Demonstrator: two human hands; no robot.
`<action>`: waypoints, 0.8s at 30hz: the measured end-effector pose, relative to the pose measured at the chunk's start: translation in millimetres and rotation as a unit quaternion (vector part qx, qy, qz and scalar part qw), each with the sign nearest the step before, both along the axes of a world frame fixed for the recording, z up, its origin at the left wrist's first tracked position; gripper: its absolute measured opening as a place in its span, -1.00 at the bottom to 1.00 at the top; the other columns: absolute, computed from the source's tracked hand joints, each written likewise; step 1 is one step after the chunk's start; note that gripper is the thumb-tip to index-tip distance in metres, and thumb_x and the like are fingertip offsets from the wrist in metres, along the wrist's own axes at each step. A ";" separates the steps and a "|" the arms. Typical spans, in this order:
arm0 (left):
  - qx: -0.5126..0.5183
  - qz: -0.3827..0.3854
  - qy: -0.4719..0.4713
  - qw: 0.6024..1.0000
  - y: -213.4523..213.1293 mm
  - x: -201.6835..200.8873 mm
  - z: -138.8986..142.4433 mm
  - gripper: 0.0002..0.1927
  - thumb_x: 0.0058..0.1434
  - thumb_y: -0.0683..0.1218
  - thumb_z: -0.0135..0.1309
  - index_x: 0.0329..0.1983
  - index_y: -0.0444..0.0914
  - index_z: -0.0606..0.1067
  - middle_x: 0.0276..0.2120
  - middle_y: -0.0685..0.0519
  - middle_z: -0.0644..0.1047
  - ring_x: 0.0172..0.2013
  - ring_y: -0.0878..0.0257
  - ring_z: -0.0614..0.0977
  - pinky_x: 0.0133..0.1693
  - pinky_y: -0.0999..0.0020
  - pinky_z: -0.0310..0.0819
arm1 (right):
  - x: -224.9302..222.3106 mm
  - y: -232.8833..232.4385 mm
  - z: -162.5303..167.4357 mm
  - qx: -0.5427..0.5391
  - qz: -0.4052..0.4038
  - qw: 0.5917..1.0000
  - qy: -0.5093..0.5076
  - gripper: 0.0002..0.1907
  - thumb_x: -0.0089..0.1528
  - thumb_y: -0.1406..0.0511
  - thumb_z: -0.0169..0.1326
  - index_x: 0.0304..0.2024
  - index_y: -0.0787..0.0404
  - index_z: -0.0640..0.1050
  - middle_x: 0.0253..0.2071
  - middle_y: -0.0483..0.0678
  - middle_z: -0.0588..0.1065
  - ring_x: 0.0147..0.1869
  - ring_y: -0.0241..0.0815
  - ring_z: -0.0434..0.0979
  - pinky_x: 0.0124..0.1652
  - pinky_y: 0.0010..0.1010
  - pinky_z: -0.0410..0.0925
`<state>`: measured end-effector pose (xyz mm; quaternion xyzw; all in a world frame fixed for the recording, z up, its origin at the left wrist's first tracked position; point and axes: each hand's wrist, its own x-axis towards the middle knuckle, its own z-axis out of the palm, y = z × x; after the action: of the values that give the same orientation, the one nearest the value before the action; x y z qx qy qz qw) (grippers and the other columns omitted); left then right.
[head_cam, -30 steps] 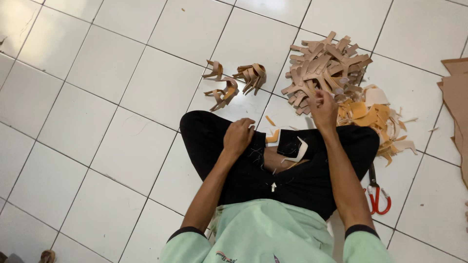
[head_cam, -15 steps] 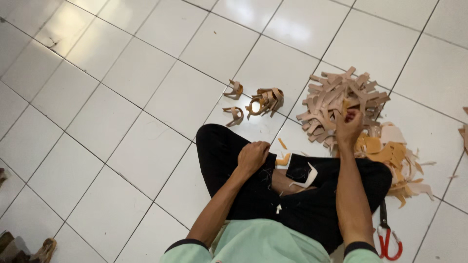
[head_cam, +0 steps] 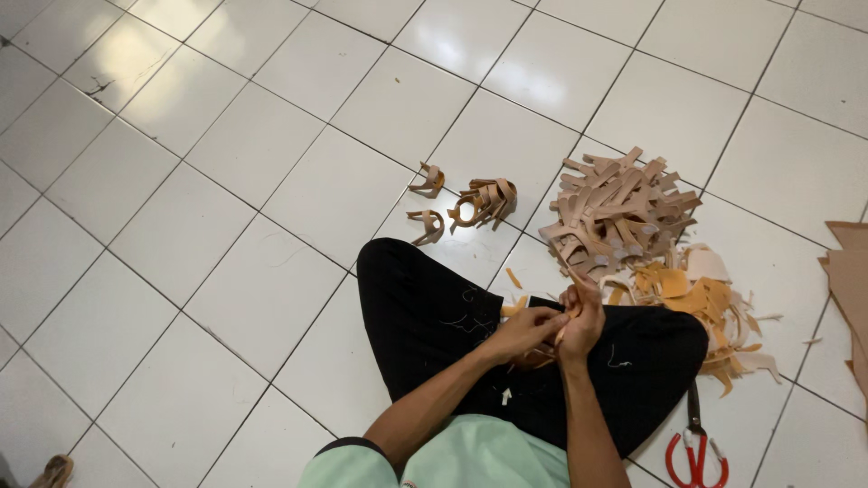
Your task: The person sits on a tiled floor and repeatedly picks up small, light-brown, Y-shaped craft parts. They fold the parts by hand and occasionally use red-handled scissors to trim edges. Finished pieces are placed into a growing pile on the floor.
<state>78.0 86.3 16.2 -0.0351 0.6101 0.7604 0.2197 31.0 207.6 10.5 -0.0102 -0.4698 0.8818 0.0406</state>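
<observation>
One narrow tan leather strap (head_cam: 568,287) sits pinched between both hands above the lap, the left hand (head_cam: 523,331) and right hand (head_cam: 581,318) each with a closed grip on it. Just beyond lies the heap of tan cut straps (head_cam: 615,210) on the white tiled floor (head_cam: 253,145); red-handled scissors (head_cam: 694,445) lie by the right knee.

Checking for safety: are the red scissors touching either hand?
Apart. The head view shows the scissors on the floor beside the leg, with the black trousers between them and both the left hand and right hand.

Hands joined over the lap

Left hand (head_cam: 523,333) and right hand (head_cam: 581,318) meet, fingers curled, forearms angling in above crossed legs.
</observation>
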 end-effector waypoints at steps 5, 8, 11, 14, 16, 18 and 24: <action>-0.024 0.008 -0.070 0.997 -3.2 16.5 11.0 -0.55 0.33 0.04 0.19 0.02 -0.46 0.49 -0.35 -0.01 0.61 -0.38 0.25 0.64 -0.37 0.43 0.55 | 15.1 11.1 15.1 -0.021 0.031 0.999 -0.039 -0.49 0.50 0.10 -0.10 0.18 0.48 0.41 -0.36 -0.17 0.24 -0.32 -0.33 0.22 -0.22 -0.46 0.26; 0.080 0.024 -0.126 0.989 -16.1 22.8 15.6 -0.63 0.35 -0.03 0.19 -0.01 -0.43 0.44 -0.37 -0.01 0.58 -0.39 0.23 0.64 -0.36 0.44 0.58 | 23.2 20.6 34.8 -0.063 0.093 0.993 -0.047 -0.44 0.46 0.10 -0.06 0.28 0.46 0.42 -0.39 -0.19 0.24 -0.34 -0.36 0.22 -0.23 -0.46 0.29; 0.224 0.083 -0.168 0.956 -25.3 27.4 15.0 -0.72 0.36 -0.08 0.13 0.03 -0.33 0.44 -0.34 0.04 0.60 -0.34 0.26 0.69 -0.29 0.44 0.70 | 29.8 25.6 54.6 -0.067 0.115 0.991 0.002 -0.43 0.43 0.13 0.05 0.30 0.47 0.40 -0.34 -0.15 0.29 -0.29 -0.33 0.26 -0.15 -0.43 0.29; 0.308 0.187 -0.191 0.913 -31.8 39.3 14.1 -0.70 0.37 -0.10 0.08 0.13 -0.28 0.47 -0.39 0.07 0.56 -0.39 0.31 0.67 -0.38 0.48 0.67 | 43.4 23.0 65.9 -0.032 0.093 0.995 -0.016 -0.46 0.38 0.16 0.10 0.26 0.40 0.36 -0.26 -0.11 0.36 -0.18 -0.26 0.36 0.04 -0.31 0.37; 0.389 0.238 -0.202 0.867 -37.1 42.8 16.0 -0.66 0.41 -0.10 0.06 0.23 -0.23 0.48 -0.39 0.07 0.57 -0.41 0.37 0.65 -0.38 0.58 0.64 | 47.0 20.2 68.1 -0.073 0.081 0.994 -0.021 -0.44 0.32 0.16 0.11 0.28 0.30 0.34 -0.19 -0.15 0.40 -0.11 -0.27 0.42 0.11 -0.28 0.37; 0.450 0.254 -0.220 0.827 -43.4 47.0 21.2 -0.64 0.44 -0.11 0.03 0.27 -0.26 0.44 -0.33 0.06 0.59 -0.36 0.39 0.67 -0.34 0.62 0.64 | 50.7 16.5 66.8 -0.132 0.089 0.987 -0.009 -0.42 0.38 0.13 0.08 0.33 0.35 0.38 -0.23 -0.15 0.38 -0.15 -0.27 0.40 0.13 -0.24 0.40; 0.524 0.229 -0.164 0.803 -61.3 51.8 50.4 -0.59 0.39 0.02 0.03 0.25 -0.21 0.45 -0.21 -0.07 0.63 -0.28 0.31 0.71 -0.29 0.56 0.66 | 55.7 4.3 66.4 0.144 0.088 0.986 -0.005 -0.53 0.46 0.14 0.02 0.17 0.44 0.56 -0.19 -0.14 0.49 -0.12 -0.34 0.44 -0.03 -0.48 0.35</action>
<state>129.8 25.0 66.6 -0.1773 0.0474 0.9756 0.1204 86.7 211.9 76.8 0.0325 -0.5915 0.8047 -0.0389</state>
